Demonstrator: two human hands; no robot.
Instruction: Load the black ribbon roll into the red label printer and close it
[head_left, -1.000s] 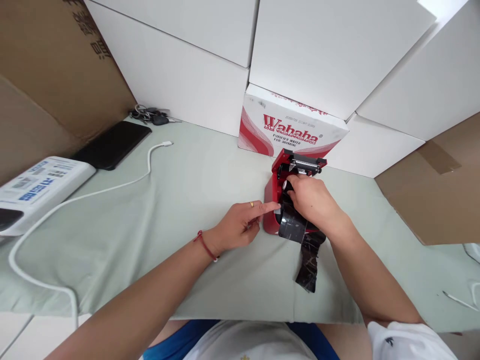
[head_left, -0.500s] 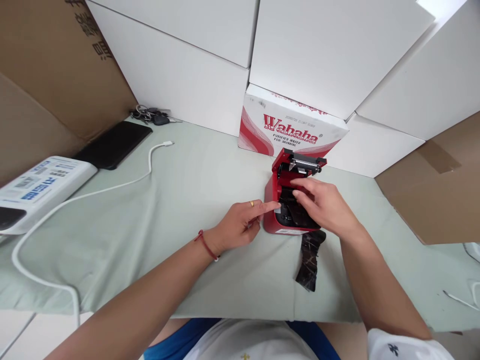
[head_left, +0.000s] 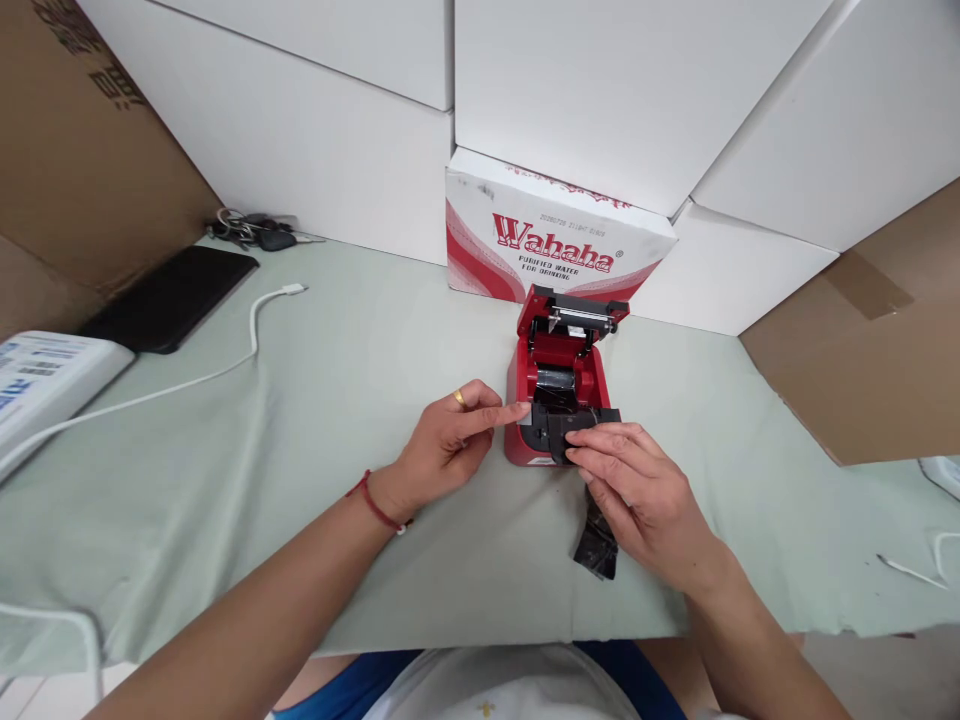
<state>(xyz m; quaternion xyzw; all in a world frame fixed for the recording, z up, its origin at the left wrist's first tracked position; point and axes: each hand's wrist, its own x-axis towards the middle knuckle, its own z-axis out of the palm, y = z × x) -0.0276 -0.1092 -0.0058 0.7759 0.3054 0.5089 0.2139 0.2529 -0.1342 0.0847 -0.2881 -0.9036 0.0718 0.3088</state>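
A small red label printer (head_left: 514, 385) stands on the cloth with its lid (head_left: 531, 315) raised. Inside, a shiny dark roll (head_left: 555, 379) lies across the back of the bay. Black film (head_left: 561, 428) runs from it over the front edge, and its crumpled tail (head_left: 598, 548) hangs onto the cloth. My left hand (head_left: 452, 440) holds nothing; its index finger stretches onto a small grey tab at the printer's left rim, the other fingers curled. My right hand (head_left: 645, 490) has fingers and thumb closed on the film at the front edge, partly hiding it.
A white Wahaha carton (head_left: 559, 225) stands right behind the printer, before white boxes (head_left: 637, 90). On the left are keys (head_left: 259, 230), a black phone (head_left: 176, 298), a white device (head_left: 60, 370) and a white cable (head_left: 255, 320). A cardboard box (head_left: 862, 350) is at the right.
My right hand has come out of the printer's bay towards me to the front edge, uncovering the roll. My left index finger stays at the left rim. The view has shifted slightly.
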